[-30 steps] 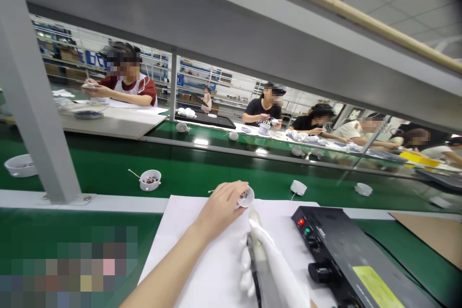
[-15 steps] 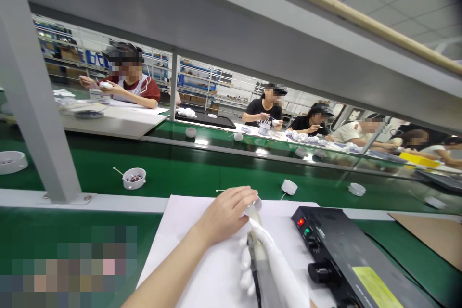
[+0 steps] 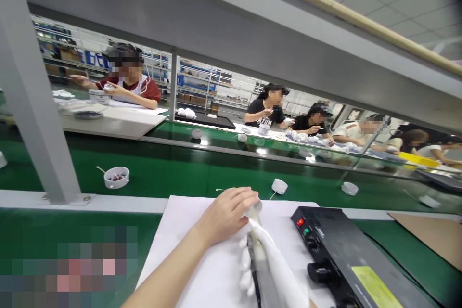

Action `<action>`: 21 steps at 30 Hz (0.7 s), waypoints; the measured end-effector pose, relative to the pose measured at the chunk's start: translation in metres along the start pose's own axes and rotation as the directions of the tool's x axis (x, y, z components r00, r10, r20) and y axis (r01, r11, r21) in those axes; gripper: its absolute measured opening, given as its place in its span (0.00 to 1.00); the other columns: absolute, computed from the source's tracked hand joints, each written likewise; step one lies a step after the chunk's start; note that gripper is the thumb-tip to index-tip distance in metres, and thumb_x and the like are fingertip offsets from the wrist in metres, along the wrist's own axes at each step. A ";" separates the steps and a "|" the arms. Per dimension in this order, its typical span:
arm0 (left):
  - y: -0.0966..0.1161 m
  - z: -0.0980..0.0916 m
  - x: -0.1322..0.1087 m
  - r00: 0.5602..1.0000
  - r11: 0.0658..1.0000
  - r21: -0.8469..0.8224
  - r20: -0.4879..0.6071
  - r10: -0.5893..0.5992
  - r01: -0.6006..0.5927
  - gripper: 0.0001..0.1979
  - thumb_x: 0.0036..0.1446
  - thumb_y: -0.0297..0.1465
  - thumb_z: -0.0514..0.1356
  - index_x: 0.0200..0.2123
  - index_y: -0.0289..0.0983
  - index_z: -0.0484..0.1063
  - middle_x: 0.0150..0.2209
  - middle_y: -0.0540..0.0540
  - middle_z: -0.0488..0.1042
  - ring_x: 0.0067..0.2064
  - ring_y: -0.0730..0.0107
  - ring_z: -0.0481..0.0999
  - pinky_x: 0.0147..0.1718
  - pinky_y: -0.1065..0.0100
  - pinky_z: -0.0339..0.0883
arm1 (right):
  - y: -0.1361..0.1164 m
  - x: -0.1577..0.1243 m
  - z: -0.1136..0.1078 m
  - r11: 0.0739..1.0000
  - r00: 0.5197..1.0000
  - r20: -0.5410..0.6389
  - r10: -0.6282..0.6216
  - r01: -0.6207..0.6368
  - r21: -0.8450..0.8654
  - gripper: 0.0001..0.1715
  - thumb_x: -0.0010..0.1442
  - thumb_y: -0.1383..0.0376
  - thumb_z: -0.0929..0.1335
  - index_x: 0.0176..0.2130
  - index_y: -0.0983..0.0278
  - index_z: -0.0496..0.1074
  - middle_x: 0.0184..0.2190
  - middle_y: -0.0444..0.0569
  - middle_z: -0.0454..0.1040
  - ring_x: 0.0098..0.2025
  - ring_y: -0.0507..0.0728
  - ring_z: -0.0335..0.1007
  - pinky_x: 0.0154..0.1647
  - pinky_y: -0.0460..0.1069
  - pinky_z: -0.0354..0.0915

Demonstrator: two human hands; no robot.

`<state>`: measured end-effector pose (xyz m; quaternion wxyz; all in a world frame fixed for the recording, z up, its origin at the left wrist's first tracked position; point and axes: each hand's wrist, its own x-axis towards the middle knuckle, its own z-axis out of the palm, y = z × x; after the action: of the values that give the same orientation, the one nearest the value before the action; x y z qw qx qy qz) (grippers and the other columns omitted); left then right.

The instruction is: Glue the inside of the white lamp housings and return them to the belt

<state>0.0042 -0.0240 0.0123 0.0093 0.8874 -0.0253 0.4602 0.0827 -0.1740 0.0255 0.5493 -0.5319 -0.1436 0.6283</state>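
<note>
My bare left hand curls over a small round white plastic housing at the far edge of the white sheet. Its fingers cover most of the housing, and a thin pale lead sticks out to the left. My right hand, in a white glove, grips a pale cylindrical hand tool with a black cord along its side. The tool's front end points up at the housing and meets or nearly meets it; exact contact is hidden.
A black control box with lit switches and knobs stands at right, near brown cardboard. Beyond, a green conveyor belt carries white housings. A grey post rises at left, under an overhead beam. Several co-workers sit opposite.
White housings on the near belt have shifted left; those on the far belt have moved slightly right. My hands, the tool and the held housing stay practically in place.
</note>
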 end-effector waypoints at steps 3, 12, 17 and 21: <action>0.001 -0.001 0.000 1.000 1.000 0.004 0.008 -0.007 0.006 0.20 0.57 0.21 0.54 0.53 0.38 0.60 0.52 0.43 0.73 0.58 0.64 0.69 0.53 0.61 0.67 | 0.000 0.000 -0.001 1.000 1.000 -0.003 -0.003 0.003 -0.004 0.19 0.67 0.54 0.64 0.40 0.69 0.70 0.27 0.43 0.69 0.22 0.48 0.64 0.21 0.44 0.64; 0.001 0.000 0.000 1.000 0.999 0.033 0.009 -0.009 0.009 0.20 0.57 0.22 0.55 0.53 0.38 0.61 0.52 0.43 0.73 0.57 0.63 0.70 0.51 0.61 0.67 | 0.002 0.000 -0.002 1.000 1.000 -0.008 -0.010 0.010 -0.014 0.20 0.67 0.53 0.63 0.40 0.68 0.70 0.28 0.44 0.70 0.23 0.49 0.66 0.22 0.45 0.66; 0.001 0.000 0.000 1.000 0.999 0.045 0.006 -0.007 0.007 0.20 0.57 0.21 0.54 0.53 0.38 0.61 0.52 0.43 0.74 0.56 0.62 0.70 0.50 0.60 0.67 | 0.001 -0.001 -0.001 1.000 1.000 -0.004 -0.001 0.001 -0.013 0.20 0.67 0.53 0.63 0.41 0.69 0.70 0.29 0.45 0.70 0.24 0.49 0.66 0.23 0.45 0.67; 0.001 -0.001 0.001 1.000 0.999 0.049 0.000 0.008 -0.008 0.21 0.56 0.20 0.53 0.53 0.38 0.61 0.51 0.43 0.74 0.56 0.62 0.70 0.50 0.60 0.67 | 0.001 -0.001 -0.002 1.000 1.000 0.000 0.011 -0.011 -0.010 0.18 0.67 0.55 0.64 0.41 0.69 0.70 0.29 0.45 0.70 0.24 0.49 0.66 0.23 0.45 0.66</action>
<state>0.0040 -0.0254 0.0130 -0.0141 0.8871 -0.0176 0.4610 0.0836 -0.1759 0.0250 0.5431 -0.5354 -0.1441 0.6307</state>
